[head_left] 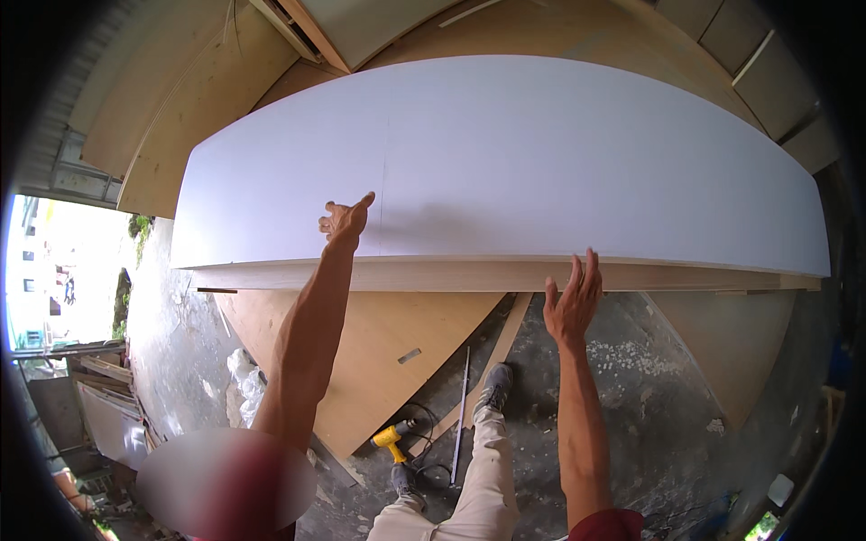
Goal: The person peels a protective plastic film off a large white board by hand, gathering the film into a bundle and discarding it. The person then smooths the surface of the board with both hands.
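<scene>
A long white panel [541, 162] lies across the view, a thin seam line running over it left of its middle. Its near side shows a bare wooden edge [469, 274]. My left hand [346, 219] is over the panel near that seam, fingers apart and holding nothing; whether it touches the surface I cannot tell. At the near edge, right of the middle, my right hand [575, 302] is raised with its fingers stretched out and nothing in it. A soft shadow falls on the panel between the two hands.
Below the panel, a plywood sheet [352, 352] lies on the grey floor [613, 415]. By my feet are a yellow power drill [390, 437] with a black cord and a long thin metal strip [463, 406]. Large wooden boards [194, 99] stand behind. Crumpled plastic [245, 383] lies at left.
</scene>
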A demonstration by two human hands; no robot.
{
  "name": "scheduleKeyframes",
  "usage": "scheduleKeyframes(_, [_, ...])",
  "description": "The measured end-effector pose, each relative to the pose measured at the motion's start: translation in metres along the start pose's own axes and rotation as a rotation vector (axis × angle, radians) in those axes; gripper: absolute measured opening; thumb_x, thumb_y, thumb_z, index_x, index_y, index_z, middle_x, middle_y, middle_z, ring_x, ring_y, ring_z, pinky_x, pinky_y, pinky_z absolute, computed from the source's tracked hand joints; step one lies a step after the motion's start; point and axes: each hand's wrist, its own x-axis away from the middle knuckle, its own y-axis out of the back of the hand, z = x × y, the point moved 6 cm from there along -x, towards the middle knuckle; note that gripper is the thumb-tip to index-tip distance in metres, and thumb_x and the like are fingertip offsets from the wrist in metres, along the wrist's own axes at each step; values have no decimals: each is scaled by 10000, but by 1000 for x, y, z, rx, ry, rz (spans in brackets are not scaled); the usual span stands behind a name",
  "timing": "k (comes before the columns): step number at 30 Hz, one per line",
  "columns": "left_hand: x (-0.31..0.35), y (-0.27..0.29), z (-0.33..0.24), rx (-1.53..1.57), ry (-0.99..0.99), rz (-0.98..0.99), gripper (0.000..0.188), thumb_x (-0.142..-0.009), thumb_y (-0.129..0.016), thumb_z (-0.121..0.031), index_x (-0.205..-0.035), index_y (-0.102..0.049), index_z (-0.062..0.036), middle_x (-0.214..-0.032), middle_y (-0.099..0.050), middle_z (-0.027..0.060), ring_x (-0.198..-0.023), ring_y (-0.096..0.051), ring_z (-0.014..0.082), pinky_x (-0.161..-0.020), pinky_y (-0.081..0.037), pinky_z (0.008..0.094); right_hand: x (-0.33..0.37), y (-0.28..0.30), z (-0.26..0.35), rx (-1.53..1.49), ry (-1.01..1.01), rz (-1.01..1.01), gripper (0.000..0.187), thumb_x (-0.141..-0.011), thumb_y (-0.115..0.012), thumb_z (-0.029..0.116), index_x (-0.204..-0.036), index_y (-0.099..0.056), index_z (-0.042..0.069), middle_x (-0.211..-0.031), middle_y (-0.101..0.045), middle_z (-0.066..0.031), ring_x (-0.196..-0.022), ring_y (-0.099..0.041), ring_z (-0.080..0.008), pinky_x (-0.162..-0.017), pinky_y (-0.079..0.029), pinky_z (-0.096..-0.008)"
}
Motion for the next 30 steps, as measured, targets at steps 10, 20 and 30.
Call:
scheduleKeyframes(10, [-89, -78, -58, -50, 74, -129, 1219, -737, -768, -660, -1613, 9, -322, -1611, 154, 340, -1492, 208, 503, -1164, 20, 688, -104, -119, -14, 271, -63, 323, 801, -1029, -283, 595, -1541, -297, -21, -1627, -206, -227, -1542, -142, -347, -1259, -91, -526])
scheduleKeyframes(20, [-93, -76, -76, 28, 176, -137, 1125, -671, -828, -577, -1538, -153, -335, -1594, 127, 369, -1472, 244, 522, -1142, 88, 697, -111, -117, -11, 217, -21, 323, 838, -1021, -309, 608, -1530, -277, -58, -1612, -214, -262, -1527, -162, -404, -1229, -119, -579])
scheduleKeyframes(30, [-134, -57, -97, -243, -435, -108, 906, -658, -786, -667, -1429, -432, -349, -1602, -8, 301, -1503, 121, 490, -1128, 16, 711, -111, -118, -8, 166, 4, 303, 805, -1017, -394, 568, -1556, -238, -10, -1617, -207, -253, -1515, -184, -423, -1198, -146, -611])
